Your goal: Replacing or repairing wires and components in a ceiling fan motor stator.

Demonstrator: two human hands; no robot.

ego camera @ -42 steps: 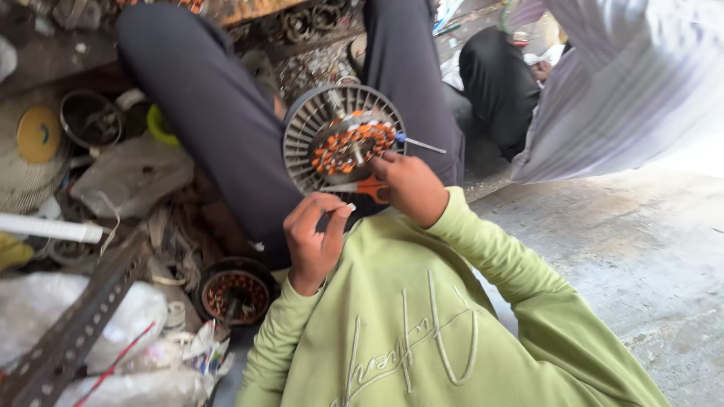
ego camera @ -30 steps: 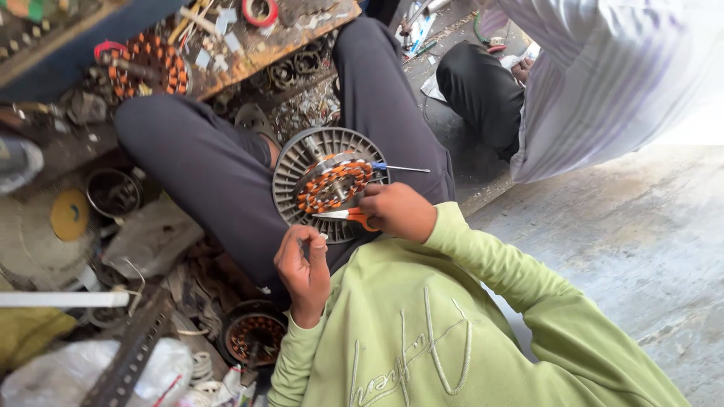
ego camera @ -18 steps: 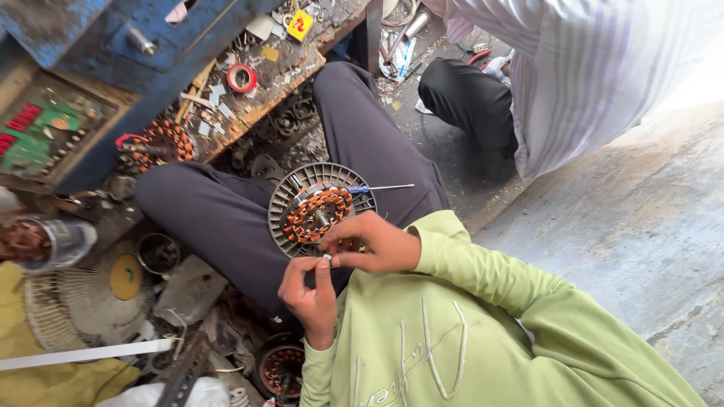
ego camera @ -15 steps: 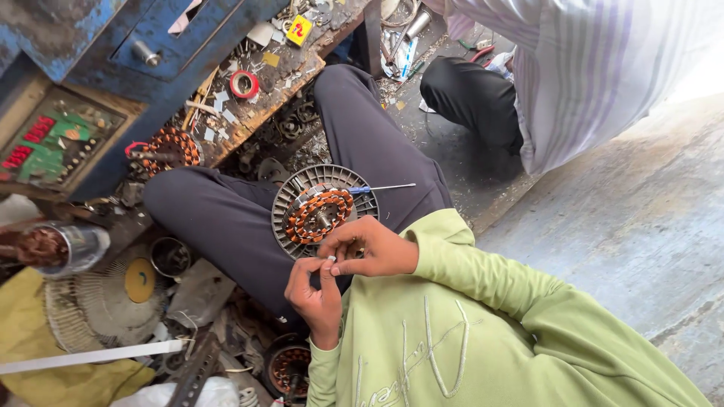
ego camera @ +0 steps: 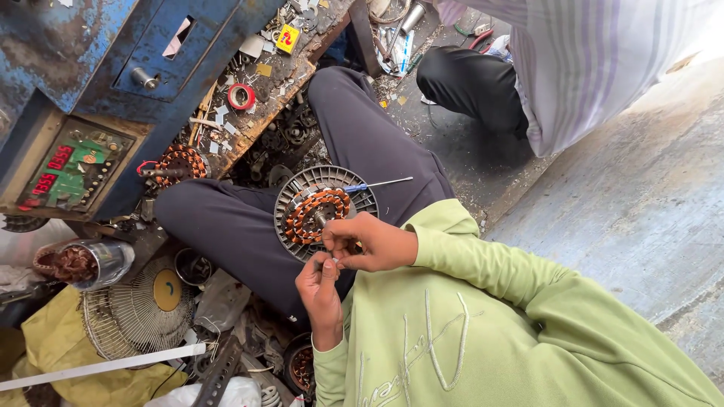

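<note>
The fingertips of both hands meet just below the motor, pinched close together on something small and pale, perhaps a wire end or a bit of sleeve (too small to tell which). The left hand (ego camera: 320,290) comes up from below with thumb and forefinger nearly closed on that piece; the right hand (ego camera: 369,243) curls over from above, its fingers bent in and pressed to the same spot, so neither hand is open. As a judgement, fine work like this goes best with the pinch kept light and near the winding, the forearms braced on the lap, and any thin lead kept slack so it does not snap or pull a coil out of place. The fan motor (ego camera: 323,211) rests on the person's lap, tilted toward the face, just above the two hands and touching the right one: a round grey finned housing with a ring of copper-orange coils and a short shaft at the centre. A thin screwdriver (ego camera: 381,185) with a blue handle lies across its upper right edge. A wire fan guard (ego camera: 139,313) lies on the floor to the left, and another person sits nearby at the upper right.
</note>
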